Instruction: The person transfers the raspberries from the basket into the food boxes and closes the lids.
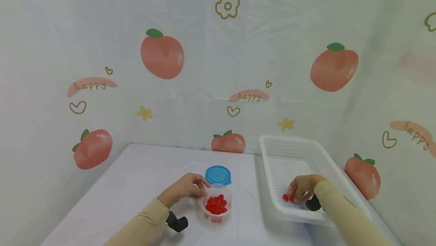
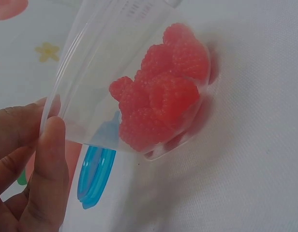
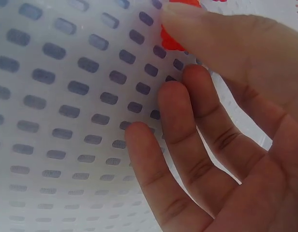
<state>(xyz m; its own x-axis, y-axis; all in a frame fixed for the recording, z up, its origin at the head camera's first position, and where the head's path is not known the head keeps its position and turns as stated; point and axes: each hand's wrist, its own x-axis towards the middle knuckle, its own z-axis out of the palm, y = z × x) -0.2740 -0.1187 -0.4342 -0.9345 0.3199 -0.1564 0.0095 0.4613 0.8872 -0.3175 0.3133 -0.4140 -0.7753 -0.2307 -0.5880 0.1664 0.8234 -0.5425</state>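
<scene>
My left hand (image 1: 189,187) pinches the rim of a clear plastic cup (image 2: 98,53) between thumb and fingers. Red raspberries (image 2: 161,89) lie heaped in the bottom of that cup, which stands on the table. Over on the right, my right hand (image 1: 304,186) reaches down into a white perforated basket (image 1: 267,174). Its thumb lies across a raspberry (image 3: 172,41) at the basket floor, pinching it; the index finger is hidden behind the thumb. Another raspberry (image 1: 285,197) rests in the basket just left of the fingertips.
A blue round lid (image 1: 218,175) lies flat on the white table (image 1: 153,159), just behind the cup. A fruit-print cloth (image 1: 204,68) hangs as a wall at the back and sides. Black wrist cameras (image 1: 177,222) are strapped to both sleeves.
</scene>
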